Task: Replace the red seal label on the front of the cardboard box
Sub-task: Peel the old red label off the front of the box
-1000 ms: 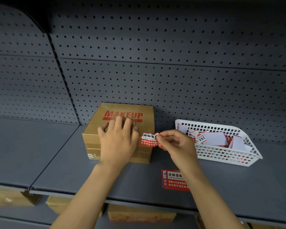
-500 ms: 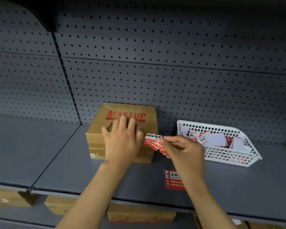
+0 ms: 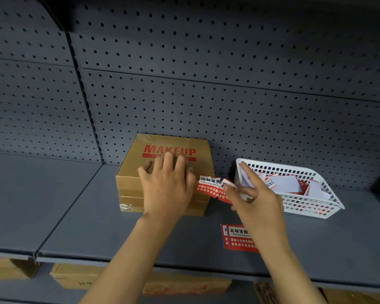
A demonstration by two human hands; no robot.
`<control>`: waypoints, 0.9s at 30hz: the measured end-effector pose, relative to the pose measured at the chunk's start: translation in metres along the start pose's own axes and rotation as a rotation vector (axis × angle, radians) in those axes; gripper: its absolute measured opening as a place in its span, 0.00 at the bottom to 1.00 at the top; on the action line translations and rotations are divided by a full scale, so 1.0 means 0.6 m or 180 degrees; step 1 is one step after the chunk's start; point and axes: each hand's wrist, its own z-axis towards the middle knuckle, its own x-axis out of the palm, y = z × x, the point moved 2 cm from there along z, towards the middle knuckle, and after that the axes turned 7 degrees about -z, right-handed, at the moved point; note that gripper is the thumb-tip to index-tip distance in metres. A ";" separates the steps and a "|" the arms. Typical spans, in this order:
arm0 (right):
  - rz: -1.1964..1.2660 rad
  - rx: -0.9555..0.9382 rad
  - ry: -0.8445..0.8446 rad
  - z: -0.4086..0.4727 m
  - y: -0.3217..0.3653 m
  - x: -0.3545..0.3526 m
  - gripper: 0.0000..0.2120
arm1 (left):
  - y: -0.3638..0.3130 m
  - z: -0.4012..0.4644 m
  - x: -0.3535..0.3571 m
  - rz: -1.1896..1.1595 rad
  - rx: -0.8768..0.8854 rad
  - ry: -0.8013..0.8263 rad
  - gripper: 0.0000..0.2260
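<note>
A brown cardboard box (image 3: 162, 141) printed "MAKEUP" in red stands on the grey shelf against the pegboard. My left hand (image 3: 169, 187) lies flat on its top and front, fingers spread, holding it down. A crumpled red seal label (image 3: 213, 188) with white and black print stretches from the box's front right corner to my right hand (image 3: 257, 198). That hand pinches the label's right end, with the index finger stuck out upward. How much of the label still sticks to the box is hidden. A small stack of flat red labels (image 3: 239, 238) lies on the shelf under my right wrist.
A white plastic basket (image 3: 312, 207) holding label scraps and white backing papers stands right of the box, just behind my right hand. The grey shelf (image 3: 75, 216) stretches to the left. Cardboard boxes (image 3: 184, 286) sit on the shelf below.
My right hand has drawn the label's free end a little further right and down, and its index finger has lifted and straightened. My left hand stays pressed on the box.
</note>
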 end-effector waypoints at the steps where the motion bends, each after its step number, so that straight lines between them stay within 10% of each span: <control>1: -0.0248 -0.0031 -0.0052 0.004 0.005 -0.003 0.31 | 0.000 0.000 0.000 -0.0009 0.0006 -0.0007 0.14; 8: -0.0177 0.0064 0.0609 0.041 0.038 0.016 0.18 | 0.000 -0.002 -0.001 -0.0085 0.0021 -0.0026 0.13; 27: -0.0425 0.0179 0.0077 0.025 0.078 0.010 0.11 | -0.003 -0.001 0.003 -0.0021 0.0002 -0.0144 0.12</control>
